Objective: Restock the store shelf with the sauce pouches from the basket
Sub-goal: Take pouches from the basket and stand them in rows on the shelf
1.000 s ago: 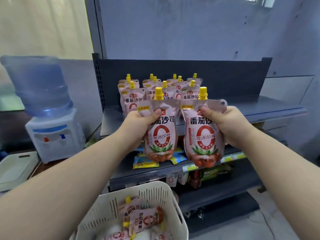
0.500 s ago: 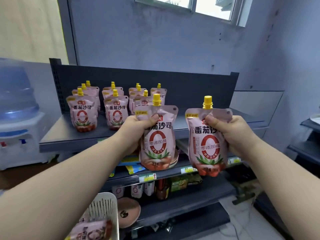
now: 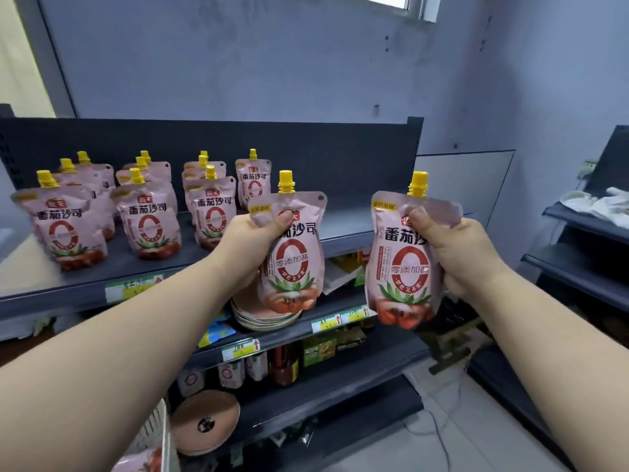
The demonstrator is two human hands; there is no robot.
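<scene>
My left hand (image 3: 250,247) grips a pink sauce pouch (image 3: 294,264) with a yellow cap, held upright in front of the top shelf (image 3: 343,226). My right hand (image 3: 459,257) grips a second pink pouch (image 3: 401,267) further right, past the shelf's right part. Several matching pouches (image 3: 149,219) stand in rows on the left half of that dark grey shelf. The white basket (image 3: 155,434) shows only as a corner at the bottom left, with a pouch inside.
Lower shelves hold stacked brown plates (image 3: 262,315), snack packets, dark bottles and a round brown lid (image 3: 204,420). Another dark shelf unit (image 3: 578,267) stands to the right with white cloth on it. Tiled floor lies between the units.
The view has swung to the right and closer to the shelf. Both hands have carried their pouches rightward and apart; the basket has slid almost out of view at the bottom left.
</scene>
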